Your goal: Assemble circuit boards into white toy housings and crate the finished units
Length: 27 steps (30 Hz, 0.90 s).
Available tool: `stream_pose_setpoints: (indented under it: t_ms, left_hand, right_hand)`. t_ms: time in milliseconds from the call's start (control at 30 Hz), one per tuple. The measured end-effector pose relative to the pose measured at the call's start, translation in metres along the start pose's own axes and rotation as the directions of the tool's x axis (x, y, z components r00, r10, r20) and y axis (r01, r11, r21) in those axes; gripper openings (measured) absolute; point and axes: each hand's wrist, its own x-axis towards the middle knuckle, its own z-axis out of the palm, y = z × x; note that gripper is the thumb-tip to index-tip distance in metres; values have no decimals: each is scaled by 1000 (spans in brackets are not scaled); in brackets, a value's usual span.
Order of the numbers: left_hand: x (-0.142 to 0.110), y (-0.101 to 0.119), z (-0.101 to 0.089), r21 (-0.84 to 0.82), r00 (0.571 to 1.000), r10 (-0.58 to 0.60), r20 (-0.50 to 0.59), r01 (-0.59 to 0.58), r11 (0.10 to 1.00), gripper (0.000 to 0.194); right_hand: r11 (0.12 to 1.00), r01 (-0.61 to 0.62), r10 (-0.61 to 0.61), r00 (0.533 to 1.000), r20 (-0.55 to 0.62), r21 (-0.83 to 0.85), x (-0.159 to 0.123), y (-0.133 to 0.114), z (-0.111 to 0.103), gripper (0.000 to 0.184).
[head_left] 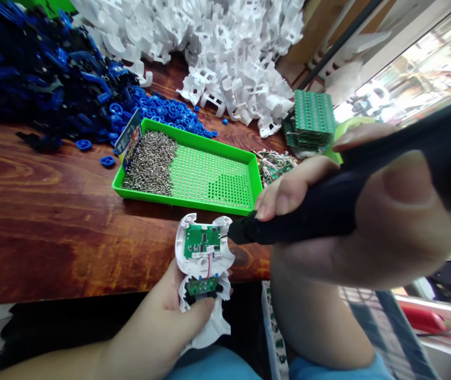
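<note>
My left hand (157, 314) grips a white plastic housing (225, 259) near the table's front edge, thumb across its lower part. Inside the upper half lies a green circuit board (193, 240); red and white wires run down from it to a smaller green board (201, 286) in the lower half. My right hand (339, 261) is wrapped round a black power screwdriver (328, 208) that comes in from the right. Its thin bit reaches the right edge of the upper board. Whether a screw sits under the bit is too small to tell.
Behind the housing stands a green tray (188, 203) with small screws (150, 163) and a perforated plate. Farther back lie blue and black parts (51, 79), blue rings (162, 111), white shells (233, 58) and stacked circuit boards (314, 113). Wired parts (275, 163) lie right of the tray.
</note>
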Motion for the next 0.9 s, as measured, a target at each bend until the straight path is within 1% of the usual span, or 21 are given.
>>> stream_pose_setpoints:
  t_ms: [67,133,200,267,300,333,367,467,500,533,633,700,767,800,833,900]
  left_hand:
    - [0,3,1,-41,1000,3,19,-2,999,33]
    - [1,5,1,-59,1000,-1,28,3,998,35]
    - [1,6,0,-53,1000,-8,27,10,999,35]
    - [1,6,0,-51,999,-26,33,28,998,33]
    - [1,5,0,-67,999,-38,35,40,997,33]
    - [1,5,0,-92,998,-47,38,50,994,34]
    - [0,4,1,-125,998,-52,45,57,991,37]
    - [-1,3,2,-234,996,-64,61,77,969,50]
    - [-1,3,3,-256,996,-70,62,84,963,52]
    - [-1,3,3,-268,995,-76,62,90,959,52]
    - [-1,2,2,-280,995,-75,67,91,956,50]
    - [-1,2,2,-287,995,-70,73,88,954,51]
    - [-2,4,3,-291,995,-80,54,92,952,53]
    - [-2,4,4,-290,995,-88,42,96,952,54]
    - [-3,6,5,-288,995,-94,30,99,952,54]
    - [-4,8,6,-285,994,-111,10,109,952,53]
  right_hand:
    - [1000,-13,13,1000,-19,-8,-1,2,1,43]
    - [1000,17,-17,1000,-2,-3,-3,5,-2,42]
    - [997,80,-80,992,95,5,-5,9,-9,39]
    - [991,130,-132,966,224,21,-7,11,-17,34]
    - [991,134,-136,952,276,26,-8,12,-20,32]
    - [992,124,-125,945,303,23,-9,12,-22,30]
    - [994,112,-112,949,295,17,-10,12,-22,30]
    - [994,106,-100,978,185,-23,-14,12,-19,33]
    - [993,116,-111,982,152,-24,-16,13,-18,34]
    - [992,124,-121,982,142,-16,-18,15,-18,34]
    - [989,142,-147,973,181,37,-21,22,-21,30]
    - [979,187,-201,958,205,85,-21,27,-23,31]
    - [961,247,-268,946,184,125,-21,30,-23,34]
    - [958,257,-277,945,175,129,-21,31,-22,34]
    - [960,250,-268,949,167,123,-21,32,-22,33]
    - [976,197,-211,961,179,97,-21,34,-23,27]
